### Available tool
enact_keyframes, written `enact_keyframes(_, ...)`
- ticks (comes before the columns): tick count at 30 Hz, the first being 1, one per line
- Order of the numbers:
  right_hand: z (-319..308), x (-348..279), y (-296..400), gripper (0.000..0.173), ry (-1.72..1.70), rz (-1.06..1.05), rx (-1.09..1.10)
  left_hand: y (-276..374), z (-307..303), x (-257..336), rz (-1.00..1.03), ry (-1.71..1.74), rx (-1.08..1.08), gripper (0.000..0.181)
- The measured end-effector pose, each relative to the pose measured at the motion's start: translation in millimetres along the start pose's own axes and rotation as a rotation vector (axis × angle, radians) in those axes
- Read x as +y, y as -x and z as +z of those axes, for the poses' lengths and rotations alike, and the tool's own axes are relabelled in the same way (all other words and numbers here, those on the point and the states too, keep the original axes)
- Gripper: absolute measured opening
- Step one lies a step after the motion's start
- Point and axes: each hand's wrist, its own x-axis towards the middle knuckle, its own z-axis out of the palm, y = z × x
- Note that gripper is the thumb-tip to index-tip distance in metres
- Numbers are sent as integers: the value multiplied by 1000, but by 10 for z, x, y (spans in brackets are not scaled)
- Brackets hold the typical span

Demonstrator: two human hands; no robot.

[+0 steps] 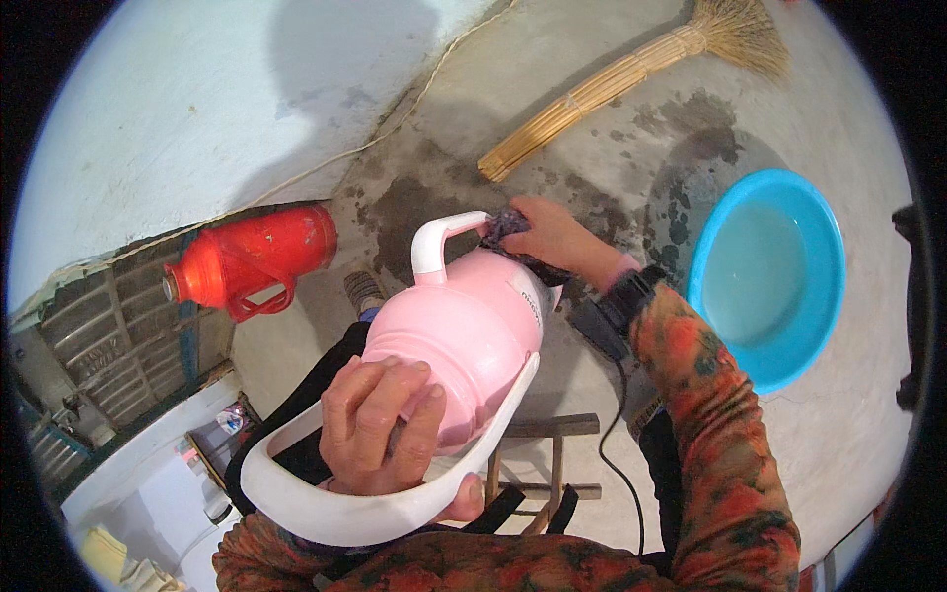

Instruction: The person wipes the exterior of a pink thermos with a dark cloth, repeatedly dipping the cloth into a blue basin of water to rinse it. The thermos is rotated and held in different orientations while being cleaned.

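Observation:
A pink thermos flask (459, 318) lies tilted in front of me, its base pointing away. My left hand (385, 422) grips it at the neck end, with the arm passing through the white carrying handle (333, 522). Some of those fingers curl out of sight at the mouth. My right hand (551, 237) holds a dark, crumpled cloth (510, 226) against the flask's lower body, close to the white-topped side handle (444, 237). Printed lettering shows on the side near the base.
At the right stands a blue plastic basin (828, 296) with cloudy water. A straw broom (592, 103) lies on the wet-spotted concrete floor (414, 222). Left of me is a red thermos flask (259, 251) near the wall (163, 126). A wooden stool (547, 427) is below the pink flask.

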Motion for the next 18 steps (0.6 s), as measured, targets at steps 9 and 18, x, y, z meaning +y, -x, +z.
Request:
enact_keyframes(9,96,104,-147,48,384,283,-55,0,-31,4,7,-12,-28,58)
enact_keyframes(18,-71,-157,-23,40,-54,-54,-39,9,-43,-8,29,-47,-55,58)
